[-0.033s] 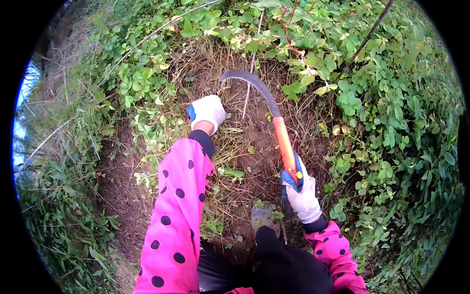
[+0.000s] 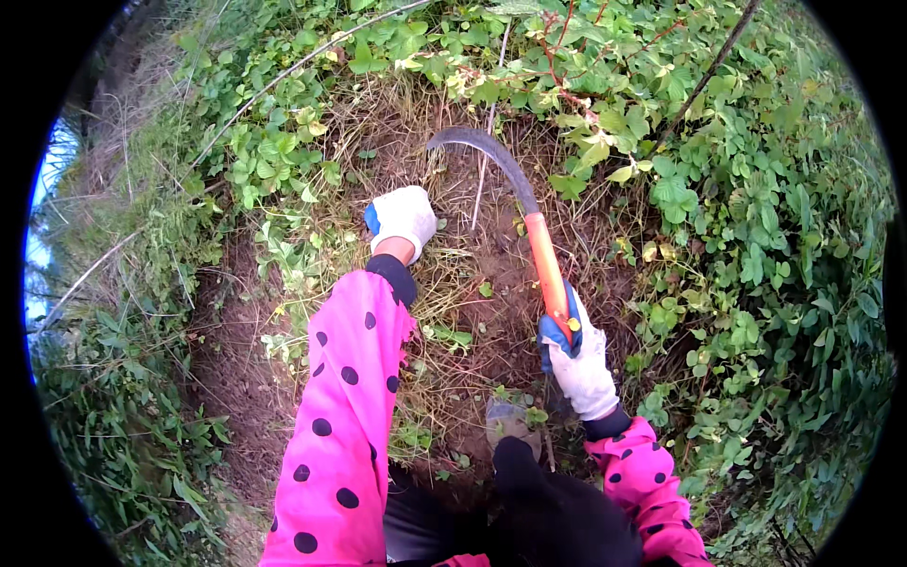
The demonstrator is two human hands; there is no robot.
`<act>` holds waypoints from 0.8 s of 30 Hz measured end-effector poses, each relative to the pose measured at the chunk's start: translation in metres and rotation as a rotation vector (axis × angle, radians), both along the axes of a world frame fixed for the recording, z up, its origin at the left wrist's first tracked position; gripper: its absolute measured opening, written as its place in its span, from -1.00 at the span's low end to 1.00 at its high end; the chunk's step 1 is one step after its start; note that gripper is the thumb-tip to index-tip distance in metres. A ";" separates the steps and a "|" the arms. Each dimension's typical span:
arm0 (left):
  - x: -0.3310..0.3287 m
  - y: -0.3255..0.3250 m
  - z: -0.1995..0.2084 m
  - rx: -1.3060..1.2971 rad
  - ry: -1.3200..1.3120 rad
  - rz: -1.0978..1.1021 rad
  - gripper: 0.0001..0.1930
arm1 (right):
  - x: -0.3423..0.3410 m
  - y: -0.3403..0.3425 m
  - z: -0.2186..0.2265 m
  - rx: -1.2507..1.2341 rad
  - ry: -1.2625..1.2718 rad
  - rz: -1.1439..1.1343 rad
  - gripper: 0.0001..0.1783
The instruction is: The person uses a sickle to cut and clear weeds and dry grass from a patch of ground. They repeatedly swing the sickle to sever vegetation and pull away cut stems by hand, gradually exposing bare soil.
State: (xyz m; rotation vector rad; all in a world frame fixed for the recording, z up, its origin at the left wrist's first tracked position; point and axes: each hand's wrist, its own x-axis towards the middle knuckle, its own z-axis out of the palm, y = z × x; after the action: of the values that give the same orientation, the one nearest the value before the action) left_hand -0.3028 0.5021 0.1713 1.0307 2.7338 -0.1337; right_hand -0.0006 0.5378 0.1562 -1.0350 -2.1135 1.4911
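Right hand grip closed on sickle, left hand fisted

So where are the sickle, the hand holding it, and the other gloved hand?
sickle (image 2: 501, 165), head view, on the curved grey blade.
right hand (image 2: 578, 359), head view, on the white glove gripping the orange handle.
left hand (image 2: 404, 217), head view, on the back of the white glove.

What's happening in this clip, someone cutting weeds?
A person in pink polka-dot sleeves works a patch of dry grass and bare soil ringed by green leafy plants. The right hand, in a white and blue glove, grips the orange handle of a sickle, its curved blade hooking left. The gloved left hand is down in the grass.
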 end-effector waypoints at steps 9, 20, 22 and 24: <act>0.040 -0.085 -0.018 0.146 0.147 -0.464 -0.66 | 0.134 -0.004 -0.020 -0.436 -0.253 0.077 -0.36; 0.075 -0.197 -0.003 0.024 0.013 -0.276 -0.31 | 0.076 0.010 0.028 -0.434 0.015 0.010 -0.36; 0.072 -0.199 -0.001 0.051 0.024 -0.309 -0.38 | 0.064 0.012 0.032 -0.475 0.019 0.011 -0.37; 0.072 -0.195 0.006 0.023 0.062 -0.376 -0.38 | 0.052 0.017 0.021 -0.454 0.054 0.048 -0.36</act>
State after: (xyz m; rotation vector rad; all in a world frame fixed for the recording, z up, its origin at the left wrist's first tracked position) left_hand -0.2306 0.3075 0.1776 1.5612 2.5676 -0.1970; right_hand 0.0511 0.5547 0.1769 -1.0780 -1.8134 2.0574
